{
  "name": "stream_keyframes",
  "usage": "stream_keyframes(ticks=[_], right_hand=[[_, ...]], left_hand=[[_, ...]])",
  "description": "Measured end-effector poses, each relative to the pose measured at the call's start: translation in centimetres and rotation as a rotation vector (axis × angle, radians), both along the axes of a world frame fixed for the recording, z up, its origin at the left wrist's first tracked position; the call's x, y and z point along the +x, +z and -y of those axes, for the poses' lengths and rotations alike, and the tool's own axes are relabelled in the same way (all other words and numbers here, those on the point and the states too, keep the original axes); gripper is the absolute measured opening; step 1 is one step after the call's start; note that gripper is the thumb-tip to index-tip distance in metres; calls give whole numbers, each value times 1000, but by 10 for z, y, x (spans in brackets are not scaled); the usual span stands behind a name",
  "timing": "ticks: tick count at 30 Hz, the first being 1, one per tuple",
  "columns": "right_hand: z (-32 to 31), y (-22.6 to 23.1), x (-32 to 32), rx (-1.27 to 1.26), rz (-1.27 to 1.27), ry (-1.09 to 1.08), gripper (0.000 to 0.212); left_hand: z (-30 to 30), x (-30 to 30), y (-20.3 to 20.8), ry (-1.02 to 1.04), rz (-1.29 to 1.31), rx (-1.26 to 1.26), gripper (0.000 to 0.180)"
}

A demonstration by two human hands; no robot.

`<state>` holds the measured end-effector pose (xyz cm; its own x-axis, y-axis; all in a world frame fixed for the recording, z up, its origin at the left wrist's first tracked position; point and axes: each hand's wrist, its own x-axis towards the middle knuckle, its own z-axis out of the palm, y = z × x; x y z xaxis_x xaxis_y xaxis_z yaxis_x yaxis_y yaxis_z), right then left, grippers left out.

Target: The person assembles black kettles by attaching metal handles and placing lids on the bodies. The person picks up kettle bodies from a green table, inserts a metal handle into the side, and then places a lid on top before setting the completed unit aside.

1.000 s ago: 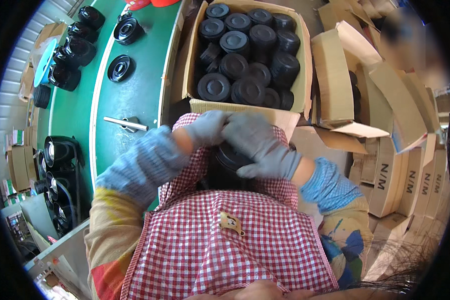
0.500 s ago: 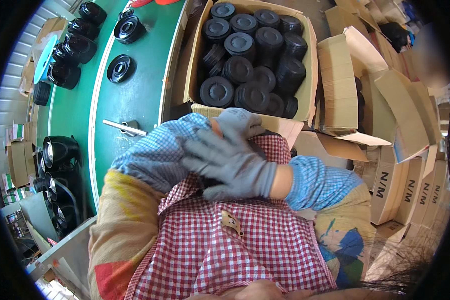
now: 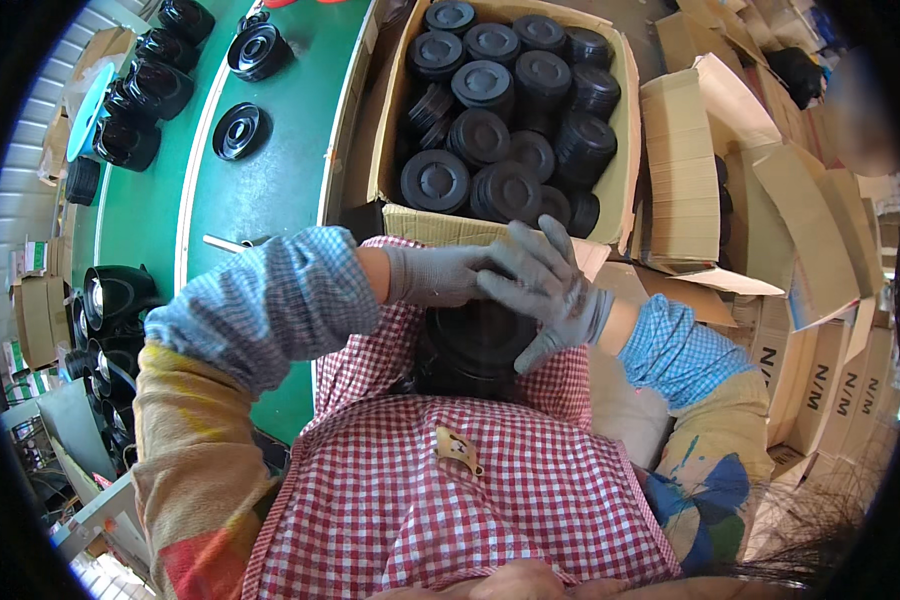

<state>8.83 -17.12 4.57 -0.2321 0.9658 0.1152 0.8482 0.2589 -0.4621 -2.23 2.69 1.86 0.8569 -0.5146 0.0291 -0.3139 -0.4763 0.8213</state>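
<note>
A black round housing (image 3: 473, 345), dark and glossy, lies in my lap against the red checked apron (image 3: 450, 490). At its far edge is my left hand (image 3: 435, 276) in a grey glove, fingers drawn together; their tips and anything in them are hidden under the other hand. My right hand (image 3: 550, 290), also gloved in grey, spreads its fingers over the left fingertips, and its thumb points down beside the housing's right side. Just beyond both hands stands an open carton (image 3: 440, 227) of stacked black round discs (image 3: 480, 85).
On the green table (image 3: 270, 185) at left lie black ring-shaped parts (image 3: 241, 132), a metal rod (image 3: 223, 243) partly behind my sleeve, and several black housings (image 3: 158, 88). Open cartons (image 3: 682, 165) crowd the right, with closed boxes (image 3: 810, 390) below them.
My right hand has moved right and off the middle, uncovering the black housing. My left hand has come left and nearer, and my left sleeve now covers most of the metal rod.
</note>
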Motion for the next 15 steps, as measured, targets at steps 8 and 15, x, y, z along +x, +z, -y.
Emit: stream_keyframes(ticks=[8,15], right_hand=[[-19,24,-81,32,-18,-114,64],[34,-13,-19,325,-304,-803,63]], left_hand=[[33,41,5,241,-585,219,36],[-186,-113,-19,930,167,344,69]])
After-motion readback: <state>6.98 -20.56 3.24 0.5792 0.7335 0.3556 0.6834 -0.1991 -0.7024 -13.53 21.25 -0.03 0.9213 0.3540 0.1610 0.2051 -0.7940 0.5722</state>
